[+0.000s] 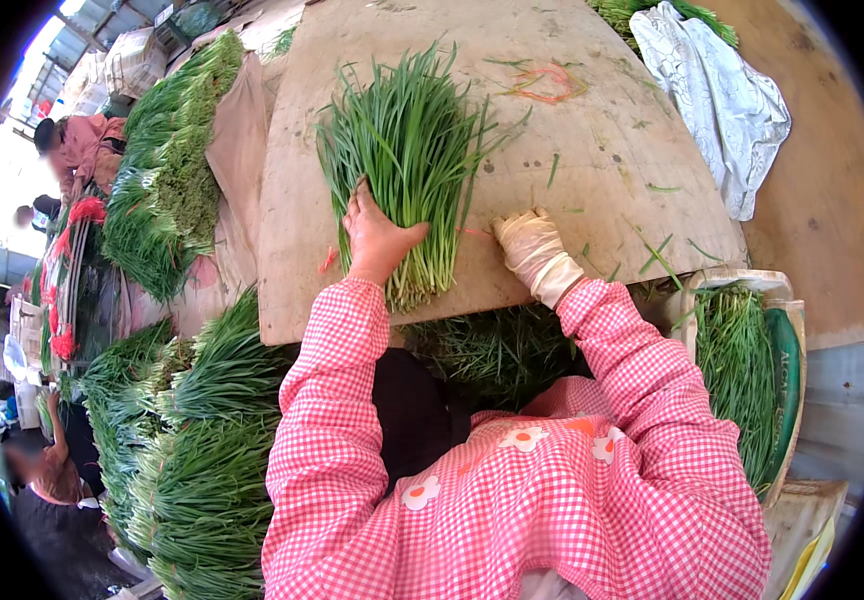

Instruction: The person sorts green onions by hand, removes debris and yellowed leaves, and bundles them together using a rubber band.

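Observation:
A thick bunch of garlic chives (407,140) lies on the wooden board (302,220), leaf tips away from me and pale cut ends toward me. My bare left hand (377,235) grips its lower left side, thumb across the stems. Just right of the stems, my right hand (534,252), in a pale glove, is closed low over the board. A thin red tie (474,232) runs from the bunch to its fingers, which seem to pinch it. Another red end (329,260) pokes out left of the bunch; the part under the stems is hidden.
Orange-red ties (547,82) and loose leaves lie farther up the board. Bundled chives (202,470) are heaped at the left, with more (182,150) beyond. At the right stand a crate of chives (732,370) and a white cloth (717,100). Other people work at far left.

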The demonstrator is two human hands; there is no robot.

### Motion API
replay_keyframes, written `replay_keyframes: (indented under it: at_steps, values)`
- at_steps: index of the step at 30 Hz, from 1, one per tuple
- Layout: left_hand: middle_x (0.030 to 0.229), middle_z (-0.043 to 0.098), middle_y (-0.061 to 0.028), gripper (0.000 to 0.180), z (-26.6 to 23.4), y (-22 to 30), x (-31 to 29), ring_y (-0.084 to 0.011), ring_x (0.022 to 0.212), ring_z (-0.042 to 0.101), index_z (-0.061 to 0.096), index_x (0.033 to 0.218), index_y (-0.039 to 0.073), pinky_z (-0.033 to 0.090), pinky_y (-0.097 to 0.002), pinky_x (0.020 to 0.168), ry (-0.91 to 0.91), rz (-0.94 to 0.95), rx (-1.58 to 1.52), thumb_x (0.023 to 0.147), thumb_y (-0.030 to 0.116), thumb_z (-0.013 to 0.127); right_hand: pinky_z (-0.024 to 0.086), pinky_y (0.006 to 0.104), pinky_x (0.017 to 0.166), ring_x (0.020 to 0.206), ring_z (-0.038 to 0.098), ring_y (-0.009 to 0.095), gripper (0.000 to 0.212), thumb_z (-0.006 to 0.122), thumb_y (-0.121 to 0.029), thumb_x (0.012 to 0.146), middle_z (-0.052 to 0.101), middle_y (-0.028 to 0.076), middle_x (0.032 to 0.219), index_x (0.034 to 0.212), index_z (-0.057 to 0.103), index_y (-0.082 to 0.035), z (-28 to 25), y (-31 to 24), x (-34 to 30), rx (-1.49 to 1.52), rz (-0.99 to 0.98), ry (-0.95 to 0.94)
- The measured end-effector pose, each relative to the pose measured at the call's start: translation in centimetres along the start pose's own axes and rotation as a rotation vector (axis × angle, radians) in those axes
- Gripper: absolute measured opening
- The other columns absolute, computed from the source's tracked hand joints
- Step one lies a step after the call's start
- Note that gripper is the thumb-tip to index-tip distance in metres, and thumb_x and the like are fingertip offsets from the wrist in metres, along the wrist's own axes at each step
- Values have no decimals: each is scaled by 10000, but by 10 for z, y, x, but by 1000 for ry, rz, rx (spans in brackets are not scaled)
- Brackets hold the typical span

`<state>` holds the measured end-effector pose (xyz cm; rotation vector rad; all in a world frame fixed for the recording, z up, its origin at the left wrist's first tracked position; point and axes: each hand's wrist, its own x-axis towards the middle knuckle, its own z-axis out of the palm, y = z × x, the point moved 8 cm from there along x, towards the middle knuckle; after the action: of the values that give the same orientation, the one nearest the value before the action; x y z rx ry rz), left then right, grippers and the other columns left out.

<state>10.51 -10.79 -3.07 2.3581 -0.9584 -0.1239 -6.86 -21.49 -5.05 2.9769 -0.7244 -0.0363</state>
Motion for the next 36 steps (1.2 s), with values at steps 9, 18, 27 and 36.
replay_keyframes:
  at_steps: [9,18,27,36]
  values:
    - [1355,277,-249,1165,3,-2,1,-402,1238,285,90,1395,22,274,-457,1032,-3,-8,13,531,376,786,427,356,712,747,548,261,193,539,-213,858,561,148,795,846,580,-24,1,3,9,1110,29,-152]
    - [1407,179,-254,1238,-4,9,0,-407,1293,211,24,1414,67,262,-473,1044,-83,-34,15,505,377,807,393,228,672,704,458,94,218,534,-235,912,498,-4,747,795,506,-52,-24,-46,40,1791,-360,104]
    - [1414,185,-268,1033,-91,39,-14,-380,1333,162,157,1395,5,187,-440,1079,-171,30,14,627,366,745,378,215,670,684,435,91,177,523,-200,917,482,7,755,820,481,-57,-5,-42,46,1985,-311,-58]
    - [931,645,-123,311,-66,-118,-177,-298,903,623,622,963,24,482,-428,796,-700,-96,-124,754,253,652,382,223,628,664,438,91,238,545,-294,900,491,-11,721,794,475,-92,-4,-52,45,1910,-317,-117]
